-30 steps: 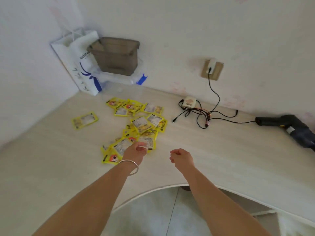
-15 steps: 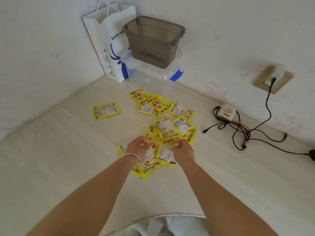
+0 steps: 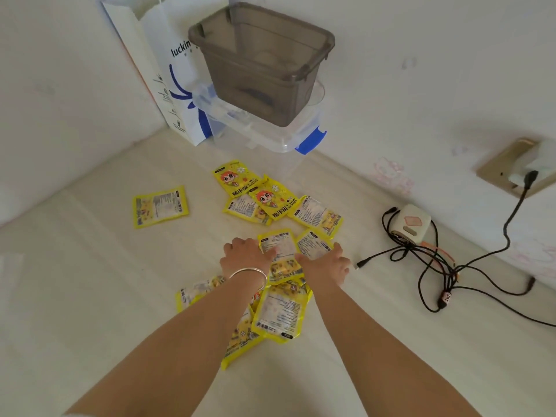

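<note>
Packets (image 3: 278, 311) of yellow hand warmers lie heaped mid-table. A second ago only the left hand (image 3: 245, 255) touched them; now the right hand (image 3: 326, 266) has joined it, thumbs on the top packets and fingers curled, though I cannot tell if they pinch. Gathering seems begun. On the pale table (image 3: 90, 296), a brown bin (image 3: 258, 70) stands by the wall and cables (image 3: 436, 266) lie to the right.

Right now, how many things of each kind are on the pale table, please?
Yellow plastic sachets: at least 10, overlaps may hide more
Smoky grey-brown plastic box stacked on clear plastic box: 2
White paper bag: 1
White cube charger with black cables: 1
Total: at least 14
</note>
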A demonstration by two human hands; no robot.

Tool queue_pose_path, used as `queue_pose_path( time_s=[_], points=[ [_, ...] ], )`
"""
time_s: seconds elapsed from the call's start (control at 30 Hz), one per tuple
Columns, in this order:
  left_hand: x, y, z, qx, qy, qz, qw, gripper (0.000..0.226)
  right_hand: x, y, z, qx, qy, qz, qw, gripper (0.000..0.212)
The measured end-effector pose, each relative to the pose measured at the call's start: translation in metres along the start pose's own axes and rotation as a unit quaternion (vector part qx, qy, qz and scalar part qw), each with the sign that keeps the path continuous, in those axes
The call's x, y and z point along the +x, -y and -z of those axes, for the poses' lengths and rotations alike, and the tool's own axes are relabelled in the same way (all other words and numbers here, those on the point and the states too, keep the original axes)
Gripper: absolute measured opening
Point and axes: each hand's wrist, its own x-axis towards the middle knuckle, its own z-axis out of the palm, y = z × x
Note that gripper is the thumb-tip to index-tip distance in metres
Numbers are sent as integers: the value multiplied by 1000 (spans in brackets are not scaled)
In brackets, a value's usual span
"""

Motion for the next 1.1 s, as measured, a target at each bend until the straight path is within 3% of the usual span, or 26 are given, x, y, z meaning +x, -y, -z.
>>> queue_pose_path(
  time_s=[0.27, 0.37, 0.5, 0.6, 0.7, 0.77, 0.83, 1.0, 1.1],
  points=[
    [20, -6, -9, -47, 13, -25, 999, 57, 13, 8, -9, -72, 22, 114, 991, 103],
    [22, -10, -10, -54, 19, -57, 997, 57, 10, 13, -13, -25, 56, 152, 987, 100],
    [22, -5, -9, -149, 23, -77, 986, 49, 7, 21, -11, 101, 98, 117, 983, 108],
    [25, 2, 2, -298, 44, -48, 952, 48, 1, 39, -13, 140, 98, 92, 981, 97],
    [31, 7, 21, -397, 53, 1, 916, 44, -5, 63, -24, 139, 115, 97, 979, 55],
    [37, 16, 33, -497, 85, 39, 863, 31, -10, 80, -32, 125, 130, 114, 977, 33],
    [42, 32, 47, -572, 128, 58, 808, 21, -15, 95, -42, 133, 148, 124, 972, 39],
    [58, 71, 71, -547, 139, 51, 824, 13, -27, 127, -83, 111, 195, 151, 963, 40],
    [72, 95, 82, -508, 116, 73, 851, 10, -32, 142, -105, 81, 221, 179, 955, 39]
  ],
)
